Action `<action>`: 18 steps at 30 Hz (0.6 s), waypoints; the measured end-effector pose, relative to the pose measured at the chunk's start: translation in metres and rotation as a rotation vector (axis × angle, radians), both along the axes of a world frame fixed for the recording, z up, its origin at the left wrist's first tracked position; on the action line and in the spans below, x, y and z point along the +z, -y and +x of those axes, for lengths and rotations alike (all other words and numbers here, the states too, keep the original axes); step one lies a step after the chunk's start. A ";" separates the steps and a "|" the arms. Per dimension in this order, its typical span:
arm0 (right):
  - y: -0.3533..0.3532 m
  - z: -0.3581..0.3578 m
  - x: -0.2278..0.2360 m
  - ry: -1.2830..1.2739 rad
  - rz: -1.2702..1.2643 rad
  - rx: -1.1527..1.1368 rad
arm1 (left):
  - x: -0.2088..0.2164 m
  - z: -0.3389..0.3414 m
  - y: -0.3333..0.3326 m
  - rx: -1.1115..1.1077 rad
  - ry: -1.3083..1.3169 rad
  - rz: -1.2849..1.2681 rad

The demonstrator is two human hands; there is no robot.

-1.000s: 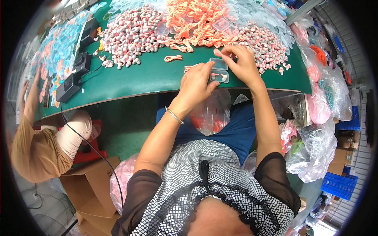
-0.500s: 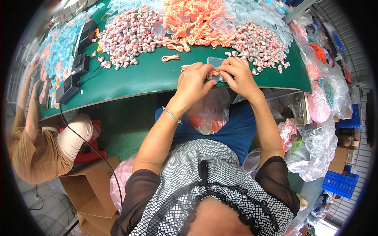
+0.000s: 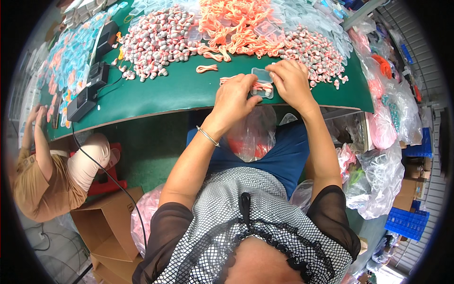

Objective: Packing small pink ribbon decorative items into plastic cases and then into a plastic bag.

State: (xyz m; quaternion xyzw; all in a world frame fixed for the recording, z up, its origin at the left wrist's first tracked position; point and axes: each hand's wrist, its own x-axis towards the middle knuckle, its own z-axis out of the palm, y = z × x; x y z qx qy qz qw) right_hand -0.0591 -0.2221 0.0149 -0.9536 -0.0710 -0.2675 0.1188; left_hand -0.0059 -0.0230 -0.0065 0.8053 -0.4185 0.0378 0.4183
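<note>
A small clear plastic case (image 3: 268,94) stands with its lid (image 3: 262,75) raised at the table's near edge. Inside lie a folded orange cord (image 3: 261,85) and pinkish-grey plugs. My left hand (image 3: 234,96) grips the case's left side, thumb at the near corner and forefinger by the far side. Part of another orange cord bundle (image 3: 223,80) shows beyond my left hand's knuckles. Thumb and forefinger of my right hand (image 3: 292,81) are at the raised lid's right edge; its other fingers curl away, partly hidden. A single orange cord bundle (image 3: 206,68) lies just beyond my left hand.
Heaps of pink-and-grey plugs (image 3: 156,40), orange cords (image 3: 236,23) and clear cases (image 3: 319,21) cover the green table's (image 3: 156,97) far side. Black boxes (image 3: 82,105) with a cable stand left. A co-worker (image 3: 49,177) sits there. Plastic bags (image 3: 383,175) crowd the right.
My right hand has moved up and off the case's contents to the lid, leaving the cord and plugs in view. The left hand stays at the case. The co-worker's hands have moved lower.
</note>
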 end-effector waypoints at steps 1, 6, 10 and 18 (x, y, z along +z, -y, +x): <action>0.000 0.003 -0.001 0.000 0.001 -0.001 | 0.000 0.000 0.000 -0.001 0.000 0.001; -0.001 0.007 -0.005 -0.001 -0.085 -0.059 | -0.003 0.000 0.002 0.012 -0.054 -0.058; -0.001 0.000 -0.005 -0.017 0.090 0.028 | -0.002 0.000 0.002 0.007 -0.076 -0.047; -0.014 -0.032 -0.005 -0.037 0.215 0.246 | -0.004 0.000 -0.001 -0.013 0.102 -0.001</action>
